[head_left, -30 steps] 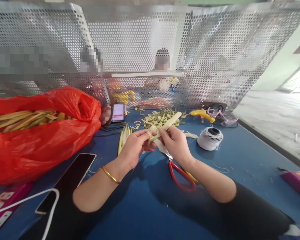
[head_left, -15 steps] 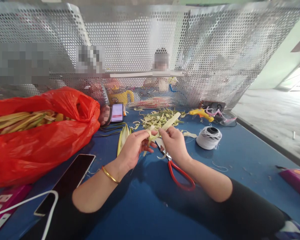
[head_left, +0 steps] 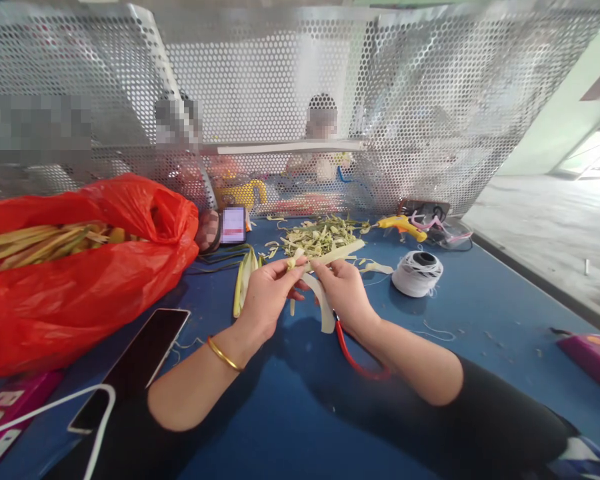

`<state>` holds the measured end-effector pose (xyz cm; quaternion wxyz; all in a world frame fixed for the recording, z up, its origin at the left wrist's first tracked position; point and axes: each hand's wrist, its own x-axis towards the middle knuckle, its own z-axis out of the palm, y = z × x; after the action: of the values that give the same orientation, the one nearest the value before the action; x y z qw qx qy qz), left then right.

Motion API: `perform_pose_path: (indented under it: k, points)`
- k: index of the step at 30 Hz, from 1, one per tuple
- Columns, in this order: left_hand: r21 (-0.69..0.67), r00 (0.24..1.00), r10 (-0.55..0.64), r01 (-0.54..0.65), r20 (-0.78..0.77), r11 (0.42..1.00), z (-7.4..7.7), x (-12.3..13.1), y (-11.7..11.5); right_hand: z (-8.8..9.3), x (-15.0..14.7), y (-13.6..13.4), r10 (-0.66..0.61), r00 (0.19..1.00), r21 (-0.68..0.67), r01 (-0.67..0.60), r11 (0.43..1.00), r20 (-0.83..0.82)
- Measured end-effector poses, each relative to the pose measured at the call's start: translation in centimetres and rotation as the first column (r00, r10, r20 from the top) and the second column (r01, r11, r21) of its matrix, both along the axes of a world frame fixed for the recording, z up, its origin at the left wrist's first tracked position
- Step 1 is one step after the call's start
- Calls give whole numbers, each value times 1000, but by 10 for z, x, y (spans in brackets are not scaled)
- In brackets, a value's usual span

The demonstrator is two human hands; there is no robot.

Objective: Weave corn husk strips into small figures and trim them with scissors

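Note:
My left hand (head_left: 266, 293) is closed, pinching a small folded piece of pale husk strip (head_left: 293, 263) between thumb and fingers. Close beside it, my right hand (head_left: 344, 288) pinches a long pale husk strip (head_left: 343, 251) that points away to the right. Another pale strip end (head_left: 324, 310) hangs down between the two hands. Red-handled scissors (head_left: 355, 363) lie under my right wrist, their blades hidden by the hand and the strip. Behind my fingers spreads a pile of green and pale husk scraps (head_left: 325, 235). Longer husk leaves (head_left: 245, 280) lie just left of my left hand.
A red plastic bag (head_left: 80, 293) of dried leaves fills the left side. Near it lie a dark phone (head_left: 135, 363) and a white cable (head_left: 109, 400). To the right are a white thread spool (head_left: 418, 273), a yellow glue gun (head_left: 405, 227) and a purple box (head_left: 593, 357). Perforated metal (head_left: 280, 73) stands behind.
The long strip in my right hand has swung lower and flatter. A strip end now hangs down between my hands, over the scissors. Both hands stay close together.

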<state>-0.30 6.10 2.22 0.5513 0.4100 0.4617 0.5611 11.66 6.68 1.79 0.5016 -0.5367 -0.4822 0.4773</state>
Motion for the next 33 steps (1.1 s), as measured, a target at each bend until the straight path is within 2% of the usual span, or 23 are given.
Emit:
perform_pose_path:
  k: [2, 4, 6, 8, 10, 12, 14, 16, 19, 22, 25, 27, 28, 29, 31, 33]
  points:
    - [4, 998, 61, -61, 12, 998, 2, -3, 3, 7, -2, -5, 70, 989, -123, -86, 989, -131]
    - [11, 993, 117, -117, 26, 993, 4, -6, 6, 12, -2, -10, 117, 972, -167, -153, 974, -206]
    - [25, 989, 143, -144, 32, 989, 7, -10, 9, 14, -2, -15, 155, 971, -110, -177, 978, -183]
    - [32, 991, 134, -135, 24, 990, 8, -12, 10, 14, -1, -19, 232, 968, 28, -231, 973, -91]
    - [17, 995, 95, -96, 8, 995, 8, -13, 10, 15, 3, -20, 365, 930, 164, -365, 916, 30]
    - [-6, 999, 50, -49, 15, 999, 9, -13, 8, 19, 9, -19, 503, 852, 233, -524, 819, 147]
    - [-28, 999, -3, 4, 32, 1000, 9, -12, 6, 26, 17, -17, 606, 756, 243, -654, 716, 250]
    - [-33, 998, -50, 51, 35, 998, 10, -12, 5, 34, 27, -14, 653, 679, 222, -731, 646, 336]
    - [-10, 994, -112, 112, -4, 994, 10, -12, 4, 45, 42, -10, 662, 629, 188, -767, 613, 407]
    - [-6, 985, -163, 163, -50, 987, 8, -11, 3, 51, 50, -8, 704, 589, 161, -800, 579, 398]
    - [10, 981, -178, 179, -81, 984, 6, -11, 3, 52, 49, -9, 744, 594, 131, -800, 585, 306]
    - [31, 979, -175, 179, -103, 983, 5, -11, 4, 49, 44, -10, 736, 637, 127, -769, 626, 229]
    - [40, 978, -170, 176, -121, 984, 6, -11, 4, 47, 42, -10, 701, 678, 141, -733, 665, 220]
    - [45, 976, -164, 173, -146, 984, 6, -11, 3, 45, 39, -10, 642, 727, 167, -683, 711, 243]
    - [50, 967, -156, 170, -203, 984, 7, -12, 3, 42, 36, -10, 445, 820, 273, -549, 790, 359]
    - [51, 953, -180, 197, -244, 979, 9, -13, 2, 42, 36, -8, 193, 846, 412, -426, 805, 498]
